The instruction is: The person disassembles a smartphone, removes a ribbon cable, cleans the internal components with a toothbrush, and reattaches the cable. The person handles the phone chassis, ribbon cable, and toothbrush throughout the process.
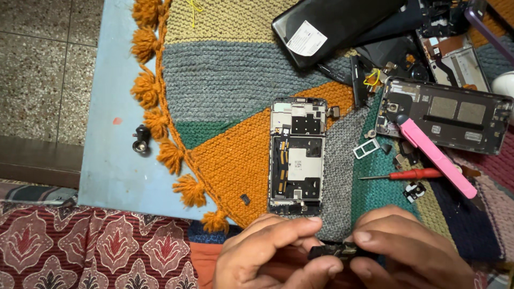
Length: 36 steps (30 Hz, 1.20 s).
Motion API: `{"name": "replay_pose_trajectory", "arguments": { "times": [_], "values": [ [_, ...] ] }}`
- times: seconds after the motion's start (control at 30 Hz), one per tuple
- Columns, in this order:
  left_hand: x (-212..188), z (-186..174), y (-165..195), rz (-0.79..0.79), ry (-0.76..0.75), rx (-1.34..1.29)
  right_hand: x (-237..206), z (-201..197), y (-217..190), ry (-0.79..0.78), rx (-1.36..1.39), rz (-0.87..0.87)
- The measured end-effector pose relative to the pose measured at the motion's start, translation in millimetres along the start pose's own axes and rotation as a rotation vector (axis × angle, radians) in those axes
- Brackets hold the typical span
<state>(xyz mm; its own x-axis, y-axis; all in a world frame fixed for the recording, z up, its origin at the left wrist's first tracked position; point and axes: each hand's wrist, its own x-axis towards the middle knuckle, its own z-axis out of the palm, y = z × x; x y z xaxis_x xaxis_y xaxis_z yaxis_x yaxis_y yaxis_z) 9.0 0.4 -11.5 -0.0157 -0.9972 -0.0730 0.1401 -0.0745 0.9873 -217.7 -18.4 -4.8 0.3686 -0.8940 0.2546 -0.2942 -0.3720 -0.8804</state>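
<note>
Both hands are low at the near edge, and between them sits a small black oblong phone part. The left hand pinches its left end between thumb and forefinger; the right hand grips the right end the same way, fingers closed on it. The part hovers just in front of the stripped phone, above the person's lap.

By the look of it, the teardown is well along. The opened phone frame with its bare metal shields and orange flex cable lies face-up on the knitted mat of orange, grey and green wool, with its back cover already off. Whether the piece in the hands belongs to this frame, I cannot tell.

Now the count. One stripped frame in the middle; a second opened dark grey phone body at the right, with a long pink plastic pry tool lying across it. One red-handled screwdriver. One small silver card tray. One glossy black back panel with a white label at the top. One little black knob-like piece alone on the pale blue table. Loose scraps cluster at the upper right, too jumbled to number.
</note>
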Motion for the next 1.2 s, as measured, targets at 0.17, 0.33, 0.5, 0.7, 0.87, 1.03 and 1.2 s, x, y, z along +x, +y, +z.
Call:
{"name": "replay_pose_trajectory", "arguments": {
  "times": [0.17, 0.33, 0.5, 0.7, 0.87, 1.03, 1.2],
  "values": [
    [0.8, 0.7, 0.7, -0.030, 0.011, -0.004, 4.9, 4.3, -5.9, 0.015, 0.019, 0.062],
    [0.6, 0.0, 3.2, -0.052, -0.010, 0.001, 8.9, 6.4, -4.6, 0.020, 0.068, 0.046],
    [2.3, 0.5, 3.9, -0.005, -0.032, 0.020, 7.1, 5.0, 1.2, 0.008, 0.018, 0.001],
    [3.8, 0.6, -1.4, 0.111, -0.017, -0.017, 2.1, -1.6, 2.8, -0.111, 0.045, 0.068],
    [5.0, -0.4, -4.9, 0.168, -0.025, 0.002, 1.4, -1.6, 1.6, -0.057, 0.061, 0.077],
    [11.0, 0.1, -4.9, 0.325, -0.038, 0.061, 4.8, 0.3, 8.1, -0.042, 0.059, 0.033],
    [9.5, 1.2, -0.1, 0.360, -0.051, 0.077, -1.2, -3.6, 9.6, -0.113, 0.020, 0.052]
  ]
}}
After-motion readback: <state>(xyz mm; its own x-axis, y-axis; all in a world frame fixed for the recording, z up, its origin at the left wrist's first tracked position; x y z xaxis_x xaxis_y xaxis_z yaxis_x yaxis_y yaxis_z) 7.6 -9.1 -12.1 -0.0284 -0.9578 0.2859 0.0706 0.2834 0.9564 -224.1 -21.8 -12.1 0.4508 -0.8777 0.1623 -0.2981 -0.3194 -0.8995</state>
